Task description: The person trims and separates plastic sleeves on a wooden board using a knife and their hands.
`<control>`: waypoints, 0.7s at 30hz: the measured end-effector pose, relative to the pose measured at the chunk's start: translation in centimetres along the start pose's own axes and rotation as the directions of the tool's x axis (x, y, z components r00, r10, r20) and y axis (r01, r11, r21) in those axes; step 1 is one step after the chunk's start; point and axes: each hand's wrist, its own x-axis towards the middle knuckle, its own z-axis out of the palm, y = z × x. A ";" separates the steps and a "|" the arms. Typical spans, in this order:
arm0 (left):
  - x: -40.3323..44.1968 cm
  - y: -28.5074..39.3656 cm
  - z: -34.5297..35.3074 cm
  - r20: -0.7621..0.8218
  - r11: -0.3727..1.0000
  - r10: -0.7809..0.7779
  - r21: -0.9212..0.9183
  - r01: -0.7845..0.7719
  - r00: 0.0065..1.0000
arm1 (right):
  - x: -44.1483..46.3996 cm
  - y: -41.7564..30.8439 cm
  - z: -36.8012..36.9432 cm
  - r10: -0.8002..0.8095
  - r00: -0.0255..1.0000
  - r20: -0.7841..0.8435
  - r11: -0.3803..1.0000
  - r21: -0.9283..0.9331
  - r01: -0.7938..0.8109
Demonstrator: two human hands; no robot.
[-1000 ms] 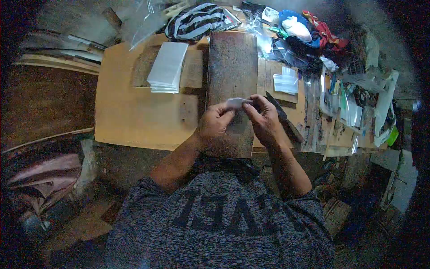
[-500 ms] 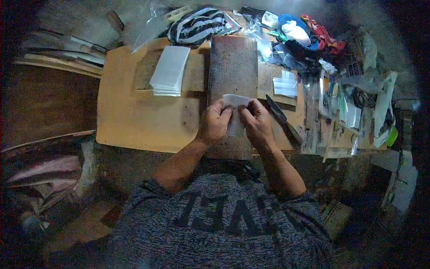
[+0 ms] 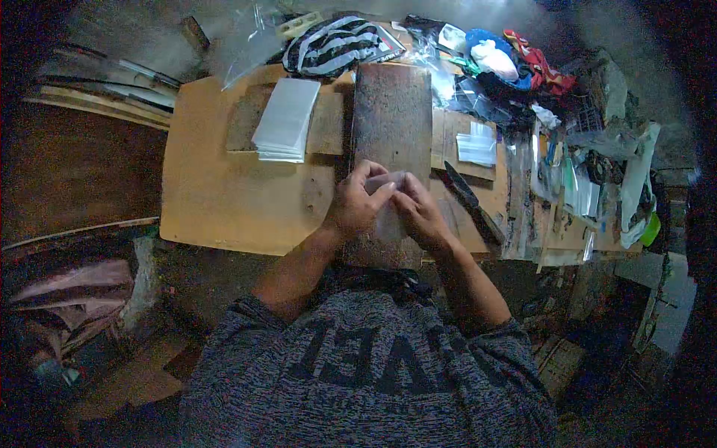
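A thin translucent plastic sheet (image 3: pixel 386 180) is pinched between my two hands above a dark wooden board (image 3: pixel 392 112). My left hand (image 3: pixel 356 200) grips its left side with thumb and fingers. On the right side, my right hand (image 3: pixel 420 213) holds it the same way, with the fingertips of both hands close together. The lower part of the sheet hangs down between the hands, blurred. A stack of white sheets (image 3: pixel 286 119) lies left of the board, and a smaller stack of clear strips (image 3: pixel 476 144) lies to the right. Beside my right hand rests a knife (image 3: pixel 472 200).
The orange-brown tabletop (image 3: pixel 224 201) extends to the left. At the back sit a black-and-white striped bag (image 3: pixel 332 46) and a heap of coloured bags (image 3: pixel 497 60). Plastic pieces and tools (image 3: pixel 582 187) crowd the right side.
The sheet's top edge, spread flat between my hands half a second ago, is now bent and partly covered by fingers. My hands have drawn closer together.
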 end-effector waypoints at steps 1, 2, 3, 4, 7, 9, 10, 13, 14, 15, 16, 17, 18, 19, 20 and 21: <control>0.2 -0.7 0.0 0.026 0.999 -0.024 -0.025 0.025 0.999 | -0.1 -0.4 -0.1 0.033 0.998 0.062 0.999 -0.034 -0.031; 0.2 -1.3 0.0 0.052 0.998 -0.048 -0.049 0.050 0.998 | -0.1 -0.2 -0.1 0.033 0.997 0.063 0.999 -0.035 -0.031; 0.2 -0.6 -0.3 0.050 0.998 -0.046 -0.050 0.049 0.998 | 0.0 0.3 -0.2 0.032 0.997 0.064 0.999 -0.038 -0.030; 0.1 0.8 -0.6 0.039 0.999 -0.043 -0.029 0.045 0.998 | 0.1 0.5 -0.2 0.032 0.997 0.064 0.999 -0.040 -0.029; 0.1 0.0 -0.6 -0.018 0.995 -0.038 -0.097 0.036 0.999 | 0.1 -0.1 0.1 0.174 0.983 0.055 0.982 0.069 -0.177; 0.2 -0.7 -0.9 -0.067 0.982 -0.040 -0.185 0.027 0.997 | -0.5 -0.3 -0.3 0.227 0.974 0.014 0.973 0.037 -0.227; 0.1 -0.8 -1.3 -0.084 0.975 -0.092 -0.210 0.073 0.992 | -0.7 -0.4 -0.6 0.279 0.960 -0.029 0.960 0.009 -0.279; -0.3 -1.2 -2.2 -0.061 0.967 -0.137 -0.225 0.120 0.989 | -1.0 -0.8 -1.2 0.347 0.928 -0.135 0.924 0.216 -0.314; -0.5 -1.3 -2.3 -0.023 0.969 -0.128 -0.214 0.120 0.992 | -1.2 0.2 -1.4 0.324 0.930 -0.176 0.917 0.302 -0.262; -0.6 -1.2 -2.1 -0.021 0.969 -0.128 -0.214 0.120 0.992 | -1.2 0.5 -1.4 0.324 0.929 -0.177 0.916 0.303 -0.262; -0.8 -1.1 -1.8 -0.014 0.963 -0.132 -0.239 0.124 0.991 | -1.2 0.8 -1.4 0.295 0.933 -0.206 0.923 0.315 -0.222; -1.0 -0.9 -1.5 -0.007 0.956 -0.135 -0.263 0.128 0.991 | -1.2 0.9 -1.5 0.266 0.935 -0.236 0.928 0.325 -0.182; -1.0 -1.3 -1.0 -0.006 0.956 -0.133 -0.263 0.127 0.991 | -1.2 1.0 -1.4 0.265 0.935 -0.237 0.928 0.325 -0.180; -1.0 -1.8 -0.3 0.008 0.928 -0.150 -0.344 0.143 0.989 | -1.2 1.1 -1.2 0.254 0.935 -0.247 0.927 0.339 -0.162; -1.0 -2.2 0.1 0.023 0.892 -0.165 -0.423 0.159 0.986 | -1.1 1.1 -0.9 0.244 0.935 -0.257 0.924 0.353 -0.145; -1.1 -2.3 0.4 0.023 0.892 -0.165 -0.423 0.160 0.986 | -1.2 0.9 -0.4 0.244 0.935 -0.257 0.924 0.353 -0.144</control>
